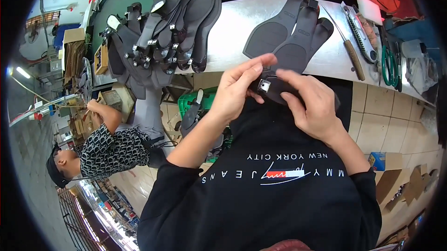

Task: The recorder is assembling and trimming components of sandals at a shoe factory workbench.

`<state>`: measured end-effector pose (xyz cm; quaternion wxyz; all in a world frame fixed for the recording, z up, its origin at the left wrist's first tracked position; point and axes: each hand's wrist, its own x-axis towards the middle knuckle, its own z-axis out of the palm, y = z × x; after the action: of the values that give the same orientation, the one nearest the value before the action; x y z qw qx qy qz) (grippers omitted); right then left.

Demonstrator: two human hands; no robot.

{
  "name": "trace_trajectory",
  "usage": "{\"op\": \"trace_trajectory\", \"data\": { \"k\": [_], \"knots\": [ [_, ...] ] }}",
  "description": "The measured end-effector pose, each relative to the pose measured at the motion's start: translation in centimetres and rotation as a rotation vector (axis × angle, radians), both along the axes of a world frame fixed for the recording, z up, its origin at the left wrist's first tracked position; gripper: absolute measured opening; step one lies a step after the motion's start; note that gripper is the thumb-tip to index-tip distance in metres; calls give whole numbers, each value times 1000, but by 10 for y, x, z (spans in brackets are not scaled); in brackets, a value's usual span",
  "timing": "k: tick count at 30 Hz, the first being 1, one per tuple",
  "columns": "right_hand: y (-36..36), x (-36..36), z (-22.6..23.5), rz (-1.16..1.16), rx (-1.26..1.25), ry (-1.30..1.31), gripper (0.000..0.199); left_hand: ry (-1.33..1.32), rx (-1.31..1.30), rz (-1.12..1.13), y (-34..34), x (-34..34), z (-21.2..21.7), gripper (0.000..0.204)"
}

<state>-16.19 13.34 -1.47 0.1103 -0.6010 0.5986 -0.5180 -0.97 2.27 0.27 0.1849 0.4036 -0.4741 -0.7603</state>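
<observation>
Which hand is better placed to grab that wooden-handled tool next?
Probably the right hand: the wooden-handled tool lies on that side, closer to it than to the left hand.

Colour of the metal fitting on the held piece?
Shiny silver: the fitting shows best in the head view.

On the wearer's black shirt [272, 199] we see two lines of white capitals, upside down to us, with white script strokes across a small red and white emblem [285, 173] in the lower line. Pale, letter-like shapes repeat all over the co-worker's dark shirt [109, 152]. On the bench, two dark paddle-shaped pieces [267, 39] each bear a small oval mark, too small for us to read. The blue box [377, 161] carries markings we cannot make out.
</observation>
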Motion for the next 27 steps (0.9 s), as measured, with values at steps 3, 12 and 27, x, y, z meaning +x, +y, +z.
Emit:
{"op": "trace_trajectory", "data": {
  "k": [3, 12, 27],
  "knots": [
    [2, -2, -4, 7, 66, -110, 23, -19, -25, -70, 1, 6, -10, 34],
    [-3, 2, -12, -10, 84, -33, 21, -29, -2, -66, 5, -4, -15, 34],
    [-3, 9, -14, -70, 103, -94, 19, -145, -186, -106, 10, -1, -22, 31]
  ]
}}
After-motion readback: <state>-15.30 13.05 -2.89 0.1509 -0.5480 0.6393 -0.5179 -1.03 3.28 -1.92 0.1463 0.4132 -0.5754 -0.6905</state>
